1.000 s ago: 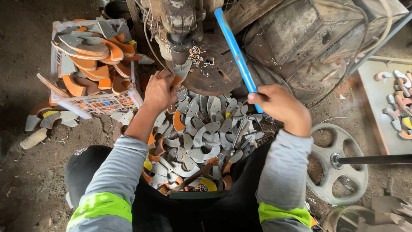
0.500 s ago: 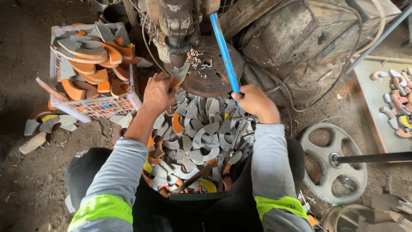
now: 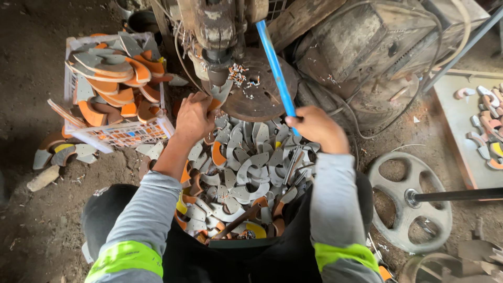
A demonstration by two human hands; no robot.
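Note:
My left hand (image 3: 194,116) grips a grey curved piece (image 3: 219,95) and holds it under the head of a rusty press machine (image 3: 215,31), at the edge of its round metal plate (image 3: 259,97). My right hand (image 3: 320,127) is closed around a blue lever handle (image 3: 275,68) that slants up toward the machine. Between my arms lies a heap of several grey and orange horseshoe-shaped cut pieces (image 3: 246,173), filling a dark bin at my lap.
A white plastic crate (image 3: 112,133) of larger orange and grey curved pieces stands at the left, with loose pieces on the dirt floor beside it. A spoked metal wheel (image 3: 411,202) on a rod lies at the right. More pieces lie on a board (image 3: 461,131) at the far right.
My right hand has pulled the blue lever leftward and toward me, so the handle now stands steeper. My left hand stays at the press with the piece.

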